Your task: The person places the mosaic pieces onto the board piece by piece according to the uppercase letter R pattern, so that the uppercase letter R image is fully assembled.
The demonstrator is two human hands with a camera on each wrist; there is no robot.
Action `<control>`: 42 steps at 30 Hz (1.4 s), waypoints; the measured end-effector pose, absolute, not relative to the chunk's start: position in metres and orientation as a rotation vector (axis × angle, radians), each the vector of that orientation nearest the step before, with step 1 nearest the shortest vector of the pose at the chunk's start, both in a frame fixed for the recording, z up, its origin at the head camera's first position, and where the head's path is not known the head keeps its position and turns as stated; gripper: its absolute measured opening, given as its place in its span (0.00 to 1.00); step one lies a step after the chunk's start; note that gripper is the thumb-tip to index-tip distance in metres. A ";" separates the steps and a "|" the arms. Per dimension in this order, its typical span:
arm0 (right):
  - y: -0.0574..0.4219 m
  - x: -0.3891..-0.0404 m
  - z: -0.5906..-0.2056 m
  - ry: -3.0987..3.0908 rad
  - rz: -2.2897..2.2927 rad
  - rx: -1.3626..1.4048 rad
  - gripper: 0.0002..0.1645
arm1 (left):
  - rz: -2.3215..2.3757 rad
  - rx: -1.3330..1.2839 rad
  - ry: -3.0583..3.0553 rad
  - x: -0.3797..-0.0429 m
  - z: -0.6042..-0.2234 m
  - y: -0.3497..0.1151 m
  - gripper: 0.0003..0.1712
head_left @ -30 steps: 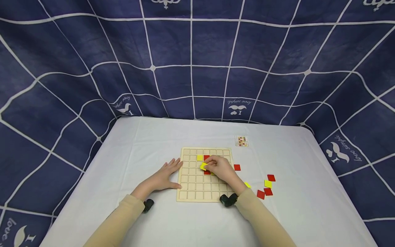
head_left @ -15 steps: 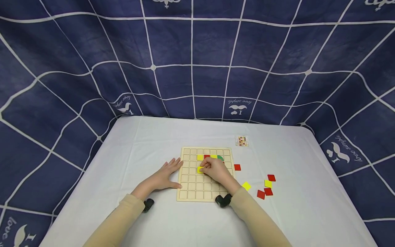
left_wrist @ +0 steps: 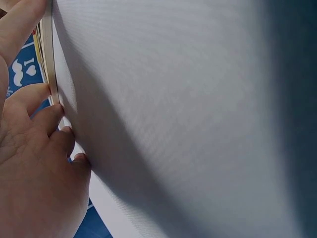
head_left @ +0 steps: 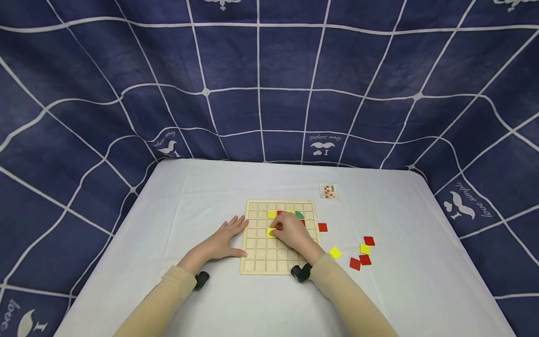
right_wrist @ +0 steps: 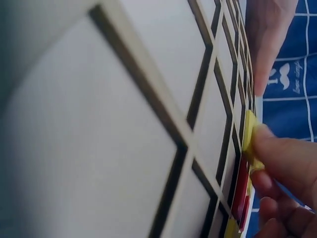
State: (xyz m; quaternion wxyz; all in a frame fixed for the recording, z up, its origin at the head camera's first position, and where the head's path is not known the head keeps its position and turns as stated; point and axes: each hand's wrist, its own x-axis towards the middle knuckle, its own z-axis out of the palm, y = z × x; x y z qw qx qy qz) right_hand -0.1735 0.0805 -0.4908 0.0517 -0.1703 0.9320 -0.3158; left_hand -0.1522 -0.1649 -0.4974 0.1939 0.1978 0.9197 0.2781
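Note:
A pale wooden grid board lies on the table, with several red and yellow tiles and a green piece in its upper right part. My right hand pinches a yellow tile at a cell near the board's middle. In the right wrist view the thumb presses on this yellow tile, which looks slightly tilted in its cell. My left hand is spread against the board's left edge, its fingertips and thumb touching the rim. Some placed tiles are hidden under my right hand.
Right of the board lie a red tile, a yellow tile and a loose group with another yellow tile and several red ones. A small card with a printed colour grid lies beyond the board. Blue cloth hangs behind the white table.
My right hand has brought the yellow tile left and down from above the board to the cell. The green piece and the loose yellow tile have come into view. My left hand stays put.

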 end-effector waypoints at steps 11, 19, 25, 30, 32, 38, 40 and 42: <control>0.093 -0.169 -0.481 2.777 -1.087 -0.406 0.07 | 0.787 0.560 2.589 -0.151 -0.499 -0.167 0.61; 0.148 -0.179 -0.473 2.731 -1.265 -0.098 0.11 | 0.775 0.542 2.590 -0.152 -0.498 -0.166 0.61; 0.190 -0.183 -0.481 2.729 -1.238 0.067 0.13 | 0.779 0.544 2.584 -0.153 -0.498 -0.166 0.62; 0.208 -0.182 -0.492 2.750 -1.115 0.091 0.17 | 0.778 0.542 2.583 -0.154 -0.500 -0.166 0.61; 0.211 -0.181 -0.495 2.743 -1.082 0.086 0.19 | 0.790 0.546 2.581 -0.154 -0.499 -0.166 0.61; 0.213 -0.177 -0.497 2.743 -1.041 0.036 0.18 | 0.820 0.544 2.575 -0.152 -0.499 -0.167 0.60; 0.213 -0.176 -0.497 2.748 -1.029 0.024 0.17 | 0.822 0.541 2.577 -0.152 -0.499 -0.166 0.60; 0.213 -0.177 -0.497 2.752 -1.014 0.018 0.16 | 0.823 0.539 2.580 -0.151 -0.498 -0.166 0.60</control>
